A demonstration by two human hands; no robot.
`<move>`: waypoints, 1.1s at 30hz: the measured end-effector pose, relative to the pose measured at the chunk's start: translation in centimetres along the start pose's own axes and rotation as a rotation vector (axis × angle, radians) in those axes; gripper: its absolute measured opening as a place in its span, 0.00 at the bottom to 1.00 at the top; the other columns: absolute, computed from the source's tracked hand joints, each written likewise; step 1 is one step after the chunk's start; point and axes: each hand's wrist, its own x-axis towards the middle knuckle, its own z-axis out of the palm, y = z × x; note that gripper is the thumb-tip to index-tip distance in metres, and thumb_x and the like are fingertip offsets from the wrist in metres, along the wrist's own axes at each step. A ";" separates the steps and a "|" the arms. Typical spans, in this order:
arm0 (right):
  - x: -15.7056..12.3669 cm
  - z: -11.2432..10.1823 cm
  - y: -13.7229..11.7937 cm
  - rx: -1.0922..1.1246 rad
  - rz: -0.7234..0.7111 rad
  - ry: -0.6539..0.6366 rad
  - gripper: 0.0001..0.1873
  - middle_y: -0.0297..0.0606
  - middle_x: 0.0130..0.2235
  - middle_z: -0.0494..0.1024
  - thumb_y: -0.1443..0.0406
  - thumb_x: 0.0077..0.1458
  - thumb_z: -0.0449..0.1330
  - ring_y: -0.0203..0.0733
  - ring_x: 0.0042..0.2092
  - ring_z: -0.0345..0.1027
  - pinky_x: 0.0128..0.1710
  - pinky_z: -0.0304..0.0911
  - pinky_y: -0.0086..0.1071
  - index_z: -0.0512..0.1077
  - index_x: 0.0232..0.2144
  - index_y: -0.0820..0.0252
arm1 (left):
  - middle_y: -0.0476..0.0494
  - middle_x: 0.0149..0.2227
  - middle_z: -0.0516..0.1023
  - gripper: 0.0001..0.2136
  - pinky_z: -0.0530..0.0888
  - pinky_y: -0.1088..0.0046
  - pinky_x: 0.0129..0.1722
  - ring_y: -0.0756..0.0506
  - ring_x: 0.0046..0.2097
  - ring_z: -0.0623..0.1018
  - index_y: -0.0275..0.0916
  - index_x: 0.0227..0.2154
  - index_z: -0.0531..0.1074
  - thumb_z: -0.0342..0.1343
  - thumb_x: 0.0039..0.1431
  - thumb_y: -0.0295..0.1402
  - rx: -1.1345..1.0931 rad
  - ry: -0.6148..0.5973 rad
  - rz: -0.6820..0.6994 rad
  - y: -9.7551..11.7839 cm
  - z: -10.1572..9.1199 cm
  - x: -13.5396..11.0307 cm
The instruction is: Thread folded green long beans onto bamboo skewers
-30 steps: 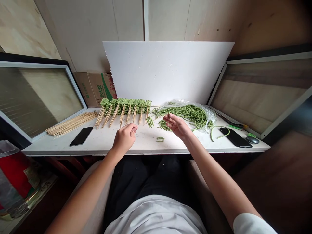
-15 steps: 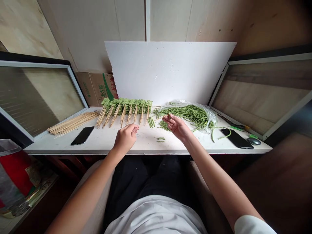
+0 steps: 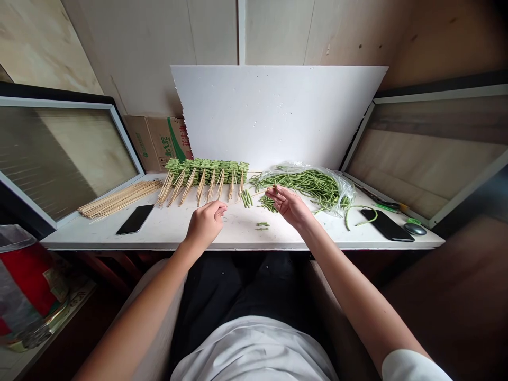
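On the white worktop, a plastic bag of long green beans lies right of a row of skewered beans. Loose bean pieces could roll off the front edge if a wrist brushes them. They lie just left of the half-open right hand, whose grip is unclear; the left hand curls loosely, its contents hidden

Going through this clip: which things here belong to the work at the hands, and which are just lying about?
Part of the work: left hand; right hand; skewered beans; cut beans; bagged beans; loose skewers.

Lying about: phone; other phone; scissors; carton.
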 end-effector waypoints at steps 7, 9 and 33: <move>-0.1 0.0 -0.1 0.017 -0.035 -0.013 0.14 0.39 0.44 0.87 0.54 0.49 0.77 0.48 0.56 0.79 0.32 0.69 0.26 0.83 0.36 0.53 | 0.46 0.33 0.84 0.12 0.76 0.71 0.36 0.44 0.36 0.84 0.40 0.36 0.78 0.52 0.61 0.19 0.017 0.002 0.005 0.0 -0.1 -0.1; -0.1 0.1 0.0 0.005 -0.040 0.003 0.14 0.39 0.43 0.87 0.54 0.48 0.77 0.49 0.56 0.79 0.32 0.68 0.26 0.84 0.35 0.53 | 0.46 0.34 0.85 0.12 0.77 0.71 0.36 0.43 0.36 0.84 0.40 0.35 0.77 0.52 0.61 0.19 0.023 0.002 0.005 -0.1 -0.1 -0.1; -1.1 2.0 1.2 0.019 -0.102 0.079 0.17 0.42 0.47 0.87 0.52 0.48 0.77 0.51 0.57 0.78 0.45 0.73 0.34 0.84 0.36 0.53 | 0.46 0.34 0.85 0.16 0.78 0.71 0.34 0.43 0.36 0.86 0.40 0.34 0.76 0.49 0.53 0.13 0.120 0.088 0.115 -0.2 -0.5 -0.1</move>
